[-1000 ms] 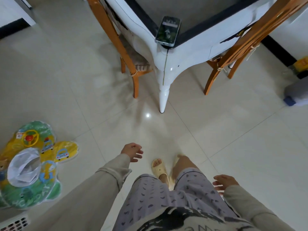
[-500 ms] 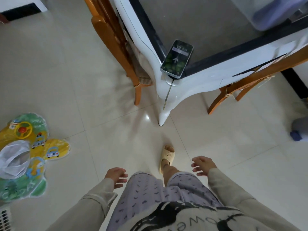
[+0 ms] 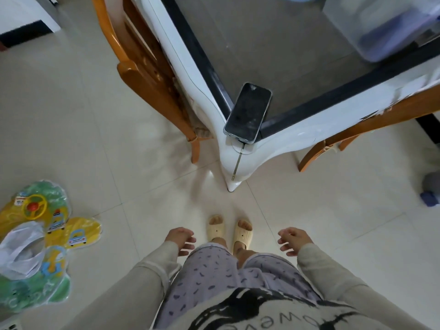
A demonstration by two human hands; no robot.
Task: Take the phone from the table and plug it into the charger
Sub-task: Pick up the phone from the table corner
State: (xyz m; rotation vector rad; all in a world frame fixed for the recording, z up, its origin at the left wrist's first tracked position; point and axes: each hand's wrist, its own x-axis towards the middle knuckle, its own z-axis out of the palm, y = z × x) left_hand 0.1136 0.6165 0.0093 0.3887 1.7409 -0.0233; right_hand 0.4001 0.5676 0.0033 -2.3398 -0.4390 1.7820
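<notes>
A dark phone [image 3: 247, 112] lies face up on the near corner of the white table [image 3: 297, 132], its lower end jutting a little over the edge and its screen dark. My left hand [image 3: 181, 238] hangs low by my left hip, fingers loosely apart and holding nothing. At the same height on the other side is my right hand [image 3: 291, 239], also loose and holding nothing. Both hands are well below and short of the phone. No charger is in view.
Wooden chairs stand tucked against the table, one at the left [image 3: 145, 75], one at the right [image 3: 357, 125]. A clear plastic box [image 3: 385, 25] sits on the tabletop at the far right. A deflated children's float [image 3: 35, 246] lies on the tiled floor to my left.
I have stepped closer to the table, so the phone is nearer and lower in view. Its lit screen has gone dark. Both feet now stand together and both hands hang lower.
</notes>
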